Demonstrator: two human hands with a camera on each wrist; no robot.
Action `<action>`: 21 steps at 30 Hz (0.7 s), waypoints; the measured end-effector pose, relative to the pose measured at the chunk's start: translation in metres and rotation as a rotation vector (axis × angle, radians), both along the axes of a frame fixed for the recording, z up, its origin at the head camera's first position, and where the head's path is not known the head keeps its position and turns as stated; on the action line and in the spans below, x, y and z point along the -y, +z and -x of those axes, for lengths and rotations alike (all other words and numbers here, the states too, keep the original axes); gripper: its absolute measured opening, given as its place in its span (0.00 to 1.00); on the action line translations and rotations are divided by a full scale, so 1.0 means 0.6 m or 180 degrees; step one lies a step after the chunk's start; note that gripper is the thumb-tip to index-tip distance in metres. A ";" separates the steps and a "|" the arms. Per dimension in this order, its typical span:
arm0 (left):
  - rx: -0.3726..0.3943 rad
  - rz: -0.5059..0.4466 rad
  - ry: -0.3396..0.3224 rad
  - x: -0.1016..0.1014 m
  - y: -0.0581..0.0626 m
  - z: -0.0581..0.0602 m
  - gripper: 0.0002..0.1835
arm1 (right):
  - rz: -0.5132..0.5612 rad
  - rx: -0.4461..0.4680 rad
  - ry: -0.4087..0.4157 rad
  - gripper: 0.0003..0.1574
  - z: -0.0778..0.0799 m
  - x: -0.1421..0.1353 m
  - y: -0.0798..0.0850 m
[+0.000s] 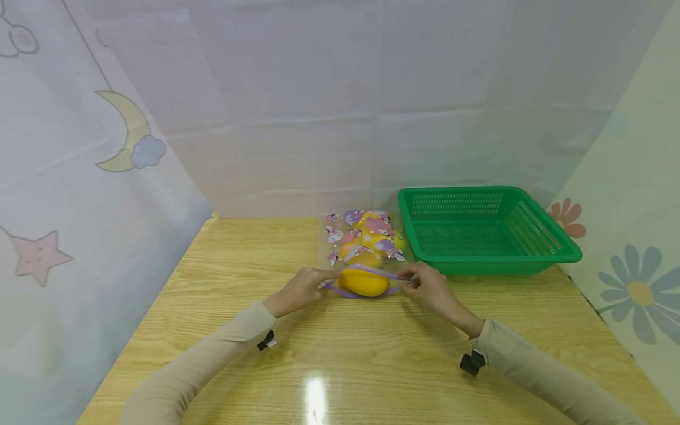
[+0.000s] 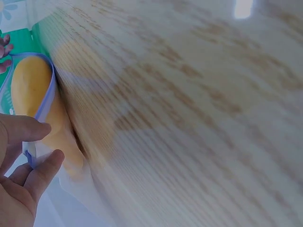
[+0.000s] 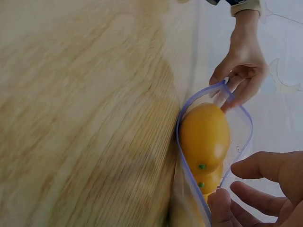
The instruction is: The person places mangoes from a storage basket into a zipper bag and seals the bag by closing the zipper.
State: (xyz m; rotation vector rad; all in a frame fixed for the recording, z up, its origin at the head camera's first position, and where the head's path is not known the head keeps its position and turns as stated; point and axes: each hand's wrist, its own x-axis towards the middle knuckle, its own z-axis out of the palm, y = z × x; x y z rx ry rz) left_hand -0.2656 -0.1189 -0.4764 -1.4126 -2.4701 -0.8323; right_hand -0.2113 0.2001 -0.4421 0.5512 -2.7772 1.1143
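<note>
A clear zip bag [image 1: 334, 236] with cartoon prints and a purple rim lies on the table, its mouth toward me and spread apart. Several yellow mangoes are inside; the nearest mango [image 1: 365, 283] sits right at the mouth. With thumb and fingers, my left hand [image 1: 301, 290] pinches the rim's left corner, also seen in the left wrist view. At the opposite corner, my right hand [image 1: 434, 290] holds the rim between thumb and fingers. In the right wrist view, green stem ends show on a front mango [image 3: 204, 135] and another behind it. Printed film partly hides the deeper mangoes.
A green plastic basket [image 1: 489, 259] stands at the back right, close to the bag; no contents show in it. The wooden table [image 1: 255, 254] meets a pale curtain [image 1: 297, 147] at the back. Printed sheets hang on both sides.
</note>
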 end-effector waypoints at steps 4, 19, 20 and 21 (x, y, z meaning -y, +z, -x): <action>-0.0111 -0.0060 -0.0027 0.000 -0.001 -0.003 0.38 | -0.0249 -0.0216 -0.0025 0.13 0.001 -0.001 -0.004; -0.0139 -0.0228 -0.0066 0.001 -0.001 -0.005 0.25 | -0.1359 -0.1416 -0.0084 0.15 0.004 -0.011 -0.032; -0.0104 -0.0217 -0.0045 0.001 0.000 -0.006 0.22 | -0.1397 -0.1457 -0.0083 0.13 0.005 -0.011 -0.033; -0.0074 -0.0208 -0.0024 0.002 0.001 -0.006 0.20 | -0.1421 -0.1481 -0.0081 0.12 0.005 -0.012 -0.034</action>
